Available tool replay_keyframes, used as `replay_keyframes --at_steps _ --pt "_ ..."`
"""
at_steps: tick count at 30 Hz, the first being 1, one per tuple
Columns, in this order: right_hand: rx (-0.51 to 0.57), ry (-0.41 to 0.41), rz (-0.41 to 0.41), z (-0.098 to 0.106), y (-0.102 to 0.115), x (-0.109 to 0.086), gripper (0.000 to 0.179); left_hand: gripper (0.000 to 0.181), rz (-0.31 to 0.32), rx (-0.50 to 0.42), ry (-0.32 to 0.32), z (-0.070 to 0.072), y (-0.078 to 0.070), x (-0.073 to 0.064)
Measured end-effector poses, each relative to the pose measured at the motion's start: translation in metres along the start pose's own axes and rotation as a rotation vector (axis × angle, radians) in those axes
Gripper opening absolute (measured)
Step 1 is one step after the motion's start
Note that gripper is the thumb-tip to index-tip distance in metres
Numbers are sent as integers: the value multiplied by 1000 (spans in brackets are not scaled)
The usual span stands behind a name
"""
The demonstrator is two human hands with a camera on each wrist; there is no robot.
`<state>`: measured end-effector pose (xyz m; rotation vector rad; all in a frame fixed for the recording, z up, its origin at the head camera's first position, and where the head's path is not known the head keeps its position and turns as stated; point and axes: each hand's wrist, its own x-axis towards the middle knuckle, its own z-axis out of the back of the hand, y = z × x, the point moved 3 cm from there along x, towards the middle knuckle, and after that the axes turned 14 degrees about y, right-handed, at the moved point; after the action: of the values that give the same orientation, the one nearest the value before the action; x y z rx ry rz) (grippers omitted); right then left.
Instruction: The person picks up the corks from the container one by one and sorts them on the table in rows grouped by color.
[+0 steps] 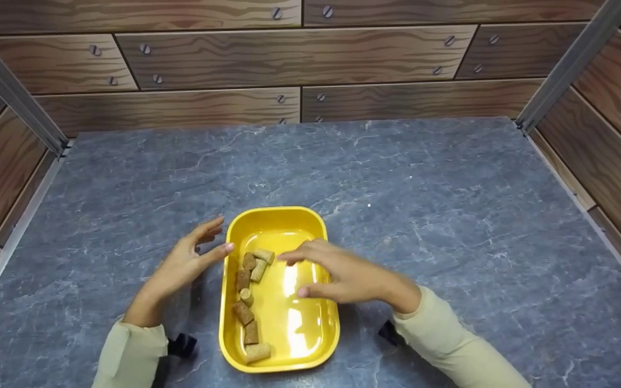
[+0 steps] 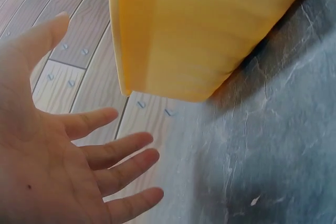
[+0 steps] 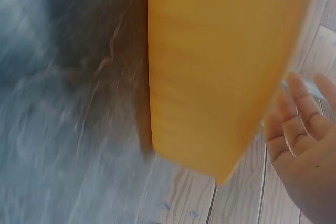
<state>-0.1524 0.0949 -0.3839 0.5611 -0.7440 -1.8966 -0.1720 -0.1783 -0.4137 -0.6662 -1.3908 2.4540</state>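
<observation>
At the lower centre of the frame, the yellow plastic tray (image 1: 275, 318) sits on the marbled tabletop (image 1: 467, 226), its wine corks (image 1: 252, 333) strung loosely along the left side; a jolt could set them rolling across the glossy tray floor. Right of centre, the right hand (image 1: 343, 275) hangs over the tray, fingers parted, holding nothing; a low leftward sweep might scatter the corks. The left hand (image 1: 184, 264), also spread and holding nothing, has its thumb by the left rim; whether it touches, I cannot tell. Lopsided pressure there could slide or tip the tray.
</observation>
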Motion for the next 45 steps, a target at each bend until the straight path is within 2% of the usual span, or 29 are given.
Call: replay_keyframes --at_steps 8,12,19,25,38,45 --pt "-67 223 45 -24 8 24 53 63 -14 -7 -12 -1 1 1" --pt "-111 323 35 -35 11 34 52 60 -28 -1 -6 -1 1 1" --pt "-240 420 -17 -49 16 44 51 64 -4 -29 13 0 5 -1" --pt "-239 514 -55 -54 17 48 47 66 3 -29 14 -1 9 1" --pt "-308 596 -80 -66 18 57 50 65 -25 -16 52 -2 13 1" --pt "-322 594 -89 -70 17 62 45 62 -47 -37 54 -3 16 4"
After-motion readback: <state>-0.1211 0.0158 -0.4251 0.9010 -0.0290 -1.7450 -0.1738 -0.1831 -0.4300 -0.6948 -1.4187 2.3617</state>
